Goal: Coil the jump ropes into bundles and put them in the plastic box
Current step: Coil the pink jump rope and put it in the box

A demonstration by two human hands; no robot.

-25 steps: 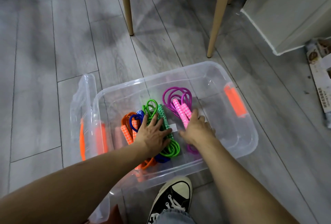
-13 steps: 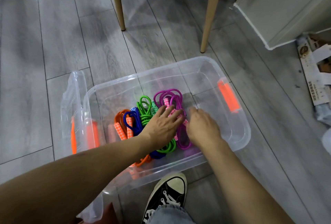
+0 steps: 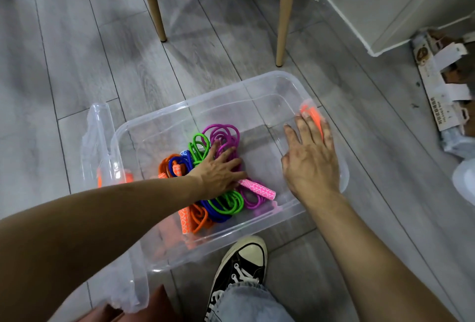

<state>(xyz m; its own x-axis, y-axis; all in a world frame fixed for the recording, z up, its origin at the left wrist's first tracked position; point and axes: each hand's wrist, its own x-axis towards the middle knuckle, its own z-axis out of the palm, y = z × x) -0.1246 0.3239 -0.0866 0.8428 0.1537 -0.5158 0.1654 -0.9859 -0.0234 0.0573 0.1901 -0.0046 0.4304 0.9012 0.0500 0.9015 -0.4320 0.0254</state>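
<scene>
Looking down from the head view, we see the clear plastic box [image 3: 257, 85] standing on the grey plank floor [image 3: 64, 51]. Inside it lie four coiled jump ropes packed side by side: an orange rope [image 3: 199, 217] nearest the left wall, then a blue rope [image 3: 180, 162], a green rope [image 3: 226, 204] and a purple rope [image 3: 223, 134] with its pink patterned handle [image 3: 258, 189] pointing toward the right half of the box. We note the left hand [image 3: 218, 172] lying flat on the bundles, fingers straight and spread, pressing on the green and purple coils without curling round them. The right hand [image 3: 311, 157] is held over the right end of the box, fingers extended and grasping nothing, their tips at the orange latch [image 3: 312, 113]; whether they touch it we cannot tell. A clear lid [image 3: 99, 136] with a second orange latch leans against the box's left side. Beyond the box stand two wooden furniture legs [image 3: 284, 13]; a white cabinet [image 3: 385, 0] and flattened cardboard packaging [image 3: 437, 74] lie to the right. A black-and-white sneaker [image 3: 241, 262] rests just in front of the near wall.
</scene>
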